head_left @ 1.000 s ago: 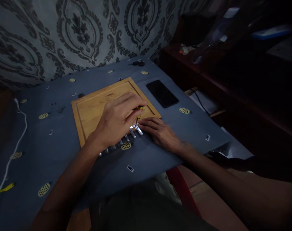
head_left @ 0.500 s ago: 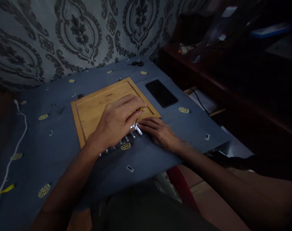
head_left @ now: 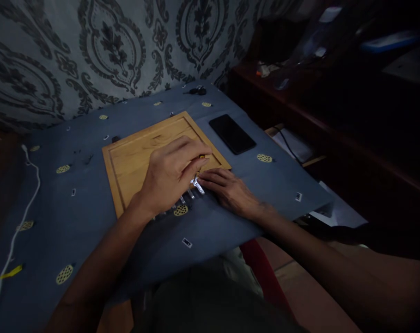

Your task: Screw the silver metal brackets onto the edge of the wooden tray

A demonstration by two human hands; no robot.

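A wooden tray (head_left: 133, 155) lies on the blue patterned cloth (head_left: 74, 217). Along its near edge runs a row of small silver metal pieces (head_left: 187, 194). My left hand (head_left: 170, 173) hovers over that edge, its fingers curled round a small tool with a yellow tip (head_left: 202, 157). My right hand (head_left: 227, 187) lies low on the cloth beside it, fingertips pinching the rightmost silver piece (head_left: 197, 185). The two hands nearly touch.
A black phone (head_left: 232, 134) lies right of the tray. Small dark parts (head_left: 197, 91) sit at the cloth's far edge. A white cable (head_left: 21, 199) runs down the left side. Dark wooden furniture (head_left: 317, 106) stands at the right, patterned wall behind.
Both hands have stayed almost in place over the tray's near edge. The left hand has shifted slightly, now covering more of the row of silver pieces.
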